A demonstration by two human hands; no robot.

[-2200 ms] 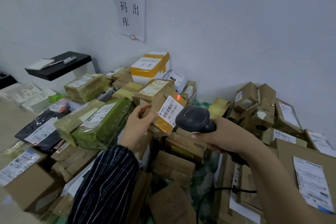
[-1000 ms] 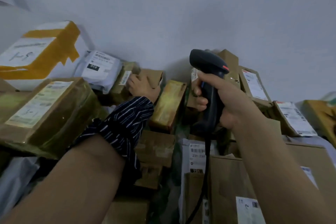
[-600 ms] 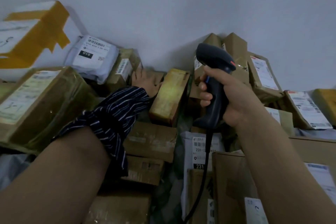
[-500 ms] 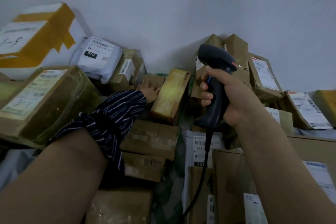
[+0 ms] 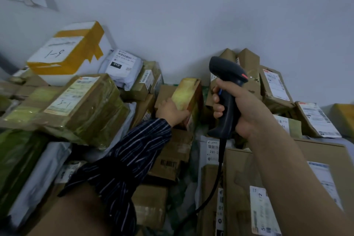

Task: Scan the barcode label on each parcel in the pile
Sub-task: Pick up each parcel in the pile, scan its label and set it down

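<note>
Your left grip [image 5: 172,109] is curled over the near edge of a yellow-taped parcel [image 5: 188,92], clamped on its lower end. That parcel sits tilted in the middle of the pile [image 5: 168,161], its far end raised toward the wall [image 5: 191,15]. Its left edge lies against a plain brown carton [image 5: 161,94]. Your right grip [image 5: 247,109] is closed tight round the handle of the scanner [image 5: 228,86], which you hold upright just to the right of the parcel, with only a narrow gap between them. The scanner's cable [image 5: 216,180] hangs from the handle and runs down along the left edge of a large carton [image 5: 325,159].

Room at pile level is tight. On your left a big taped parcel marked "3-1" [image 5: 82,105] overhangs your striped sleeve [image 5: 124,163]. Behind it sit a white mailer [image 5: 122,67] and a white box with yellow tape [image 5: 65,53]. To your right, labelled cartons [image 5: 275,84] lean against the wall, close behind the scanner head. The open space lies upward, in front of the bare wall above the parcels.
</note>
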